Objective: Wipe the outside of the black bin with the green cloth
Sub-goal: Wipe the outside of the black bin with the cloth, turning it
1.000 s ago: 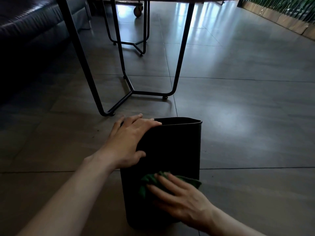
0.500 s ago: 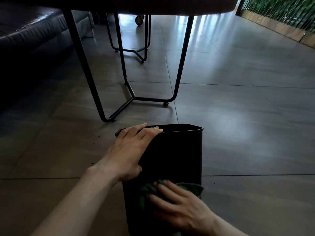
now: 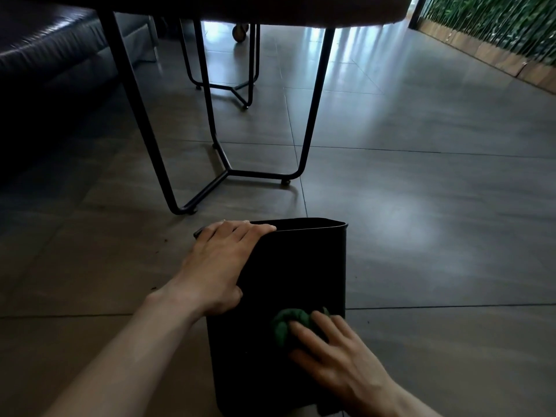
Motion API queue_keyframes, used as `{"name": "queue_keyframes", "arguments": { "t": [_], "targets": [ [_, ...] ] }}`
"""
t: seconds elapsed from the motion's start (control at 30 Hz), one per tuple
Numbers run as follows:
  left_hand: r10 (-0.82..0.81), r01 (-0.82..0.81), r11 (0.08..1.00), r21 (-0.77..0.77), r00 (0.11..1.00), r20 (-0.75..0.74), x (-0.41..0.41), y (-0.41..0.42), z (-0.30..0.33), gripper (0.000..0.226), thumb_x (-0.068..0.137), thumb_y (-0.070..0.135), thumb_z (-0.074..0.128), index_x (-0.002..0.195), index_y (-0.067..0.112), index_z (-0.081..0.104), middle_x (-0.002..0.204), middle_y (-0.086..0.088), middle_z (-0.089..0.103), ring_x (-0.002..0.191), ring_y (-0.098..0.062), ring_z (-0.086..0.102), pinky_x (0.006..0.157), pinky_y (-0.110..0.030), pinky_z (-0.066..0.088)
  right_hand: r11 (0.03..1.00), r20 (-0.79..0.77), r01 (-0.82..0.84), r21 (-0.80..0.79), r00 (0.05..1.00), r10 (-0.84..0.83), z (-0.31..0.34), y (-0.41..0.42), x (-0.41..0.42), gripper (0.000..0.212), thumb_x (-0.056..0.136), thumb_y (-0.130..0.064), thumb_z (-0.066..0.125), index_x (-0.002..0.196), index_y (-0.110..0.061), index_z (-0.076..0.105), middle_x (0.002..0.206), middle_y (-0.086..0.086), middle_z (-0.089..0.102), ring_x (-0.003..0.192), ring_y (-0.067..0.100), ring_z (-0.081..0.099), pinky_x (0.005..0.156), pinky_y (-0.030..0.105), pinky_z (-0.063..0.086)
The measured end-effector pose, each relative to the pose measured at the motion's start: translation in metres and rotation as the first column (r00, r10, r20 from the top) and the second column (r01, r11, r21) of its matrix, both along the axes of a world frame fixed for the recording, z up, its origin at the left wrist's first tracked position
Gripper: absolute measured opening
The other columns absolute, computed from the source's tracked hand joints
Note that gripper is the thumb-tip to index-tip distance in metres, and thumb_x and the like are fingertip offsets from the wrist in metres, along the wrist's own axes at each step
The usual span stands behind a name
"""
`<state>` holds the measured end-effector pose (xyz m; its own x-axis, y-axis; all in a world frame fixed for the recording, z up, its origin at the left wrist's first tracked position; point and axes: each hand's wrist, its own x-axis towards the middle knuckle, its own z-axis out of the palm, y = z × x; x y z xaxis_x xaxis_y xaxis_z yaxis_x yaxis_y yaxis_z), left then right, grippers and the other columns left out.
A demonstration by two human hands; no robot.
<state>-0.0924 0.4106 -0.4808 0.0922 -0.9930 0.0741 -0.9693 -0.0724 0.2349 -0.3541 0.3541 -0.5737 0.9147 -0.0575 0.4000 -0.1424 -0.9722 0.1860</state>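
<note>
The black bin (image 3: 298,266) stands on the tiled floor at the lower middle of the head view, its near wall facing me. My left hand (image 3: 219,266) grips the bin's upper left corner, fingers over the rim and thumb on the near wall. My right hand (image 3: 334,356) presses the bunched green cloth (image 3: 284,325) flat against the lower right of the near wall; most of the cloth is hidden under my fingers.
A table with thin black metal legs (image 3: 313,121) stands just beyond the bin. A dark sofa (image 3: 45,55) fills the upper left. A wooden planter edge with green plants (image 3: 496,34) runs along the upper right. Grey floor tiles (image 3: 436,221) spread to the right.
The view has tilted up, so the bin and hands sit lower in the frame. My right hand has bunched the cloth smaller and shifted it slightly right. The left hand keeps its grip.
</note>
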Motion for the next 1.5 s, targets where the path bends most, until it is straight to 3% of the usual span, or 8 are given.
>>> {"name": "queue_keyframes", "arguments": {
  "t": [0.1,0.2,0.3,0.4,0.5,0.6,0.83,1.5],
  "targets": [
    [0.008,-0.008,1.000,-0.019,1.000,-0.009,-0.001,0.001,0.000,0.104,0.066,0.028,0.076,0.152,0.045,0.020,0.152,0.015,0.038,0.149,-0.010,0.023,0.121,-0.029,0.008,0.860,0.095,0.175,0.480,0.964,-0.249,0.028,-0.009,-0.020,0.036,0.086,-0.003,0.064,0.111,-0.028,0.075,0.112,-0.002,0.072,0.094,0.022,0.068,0.081,0.033,0.058],
    [0.032,-0.033,0.999,-0.035,0.999,-0.027,-0.002,0.003,0.002,0.100,0.063,0.031,0.081,0.147,0.047,0.029,0.145,0.020,0.044,0.142,-0.008,0.032,0.119,-0.033,0.017,0.165,0.012,0.152,0.974,0.699,-0.715,0.070,-0.033,-0.037,0.038,0.094,0.003,0.061,0.094,-0.033,0.073,0.088,0.000,0.075,0.073,0.017,0.068,0.071,0.044,0.058],
    [0.059,-0.064,0.995,-0.074,0.996,-0.072,-0.003,0.006,0.004,0.083,0.063,0.042,0.084,0.130,0.050,0.037,0.131,0.026,0.053,0.131,-0.006,0.045,0.115,-0.039,0.028,-0.377,-0.213,-0.204,0.903,0.550,-0.808,0.099,-0.067,-0.061,0.034,0.098,-0.050,0.056,0.102,-0.019,0.070,0.095,0.020,0.076,0.064,0.031,0.072,0.057,0.045,0.059],
    [0.066,-0.074,0.995,-0.066,0.991,-0.119,0.000,0.009,0.007,0.066,0.067,0.048,0.081,0.118,0.052,0.038,0.119,0.029,0.056,0.122,-0.001,0.050,0.113,-0.044,0.034,-0.474,-0.250,-0.265,0.840,0.586,-0.771,0.113,-0.095,-0.076,0.072,0.077,-0.075,0.063,0.119,-0.017,0.067,0.104,0.018,0.078,0.083,0.036,0.078,0.073,0.050,0.062],
    [0.066,-0.073,0.997,-0.028,0.976,-0.205,0.009,0.018,0.012,0.057,0.069,0.045,0.081,0.105,0.054,0.038,0.120,0.030,0.058,0.121,0.004,0.049,0.114,-0.046,0.032,-0.290,-0.269,0.067,0.955,0.613,-0.743,0.114,-0.104,-0.069,0.066,0.064,-0.059,0.083,0.119,-0.027,0.069,0.110,0.014,0.074,0.084,0.033,0.079,0.066,0.043,0.066],
    [0.049,-0.054,0.999,-0.005,0.939,-0.339,0.022,0.031,0.018,0.051,0.065,0.039,0.082,0.097,0.050,0.044,0.127,0.032,0.059,0.126,0.001,0.050,0.116,-0.052,0.031,0.209,-0.275,0.475,0.855,0.756,-0.595,0.108,-0.118,-0.056,0.061,0.083,-0.039,0.083,0.132,-0.061,0.055,0.116,-0.002,0.064,0.095,0.017,0.067,0.079,0.026,0.054],
    [0.035,-0.033,0.999,0.012,0.875,-0.483,0.031,0.047,0.024,0.036,0.058,0.035,0.082,0.084,0.031,0.057,0.123,0.028,0.067,0.135,0.007,0.045,0.121,-0.047,0.021,0.721,-0.386,0.382,0.578,0.906,-0.170,0.118,-0.113,-0.005,0.043,0.099,-0.044,0.064,0.132,-0.068,0.051,0.125,-0.017,0.048,0.100,0.005,0.059,0.089,0.024,0.051],
    [-0.171,0.040,0.966,-0.256,0.841,-0.514,-0.008,0.035,0.056,0.063,0.086,0.034,0.066,0.143,0.050,0.045,0.148,0.028,0.048,0.143,0.001,0.040,0.120,-0.038,0.034,0.794,-0.433,0.496,0.353,0.838,-0.331,0.190,-0.063,0.030,0.038,0.093,-0.072,0.049,0.090,-0.038,0.064,0.096,-0.011,0.069,0.090,0.017,0.062,0.074,0.038,0.053]
  ]
}}
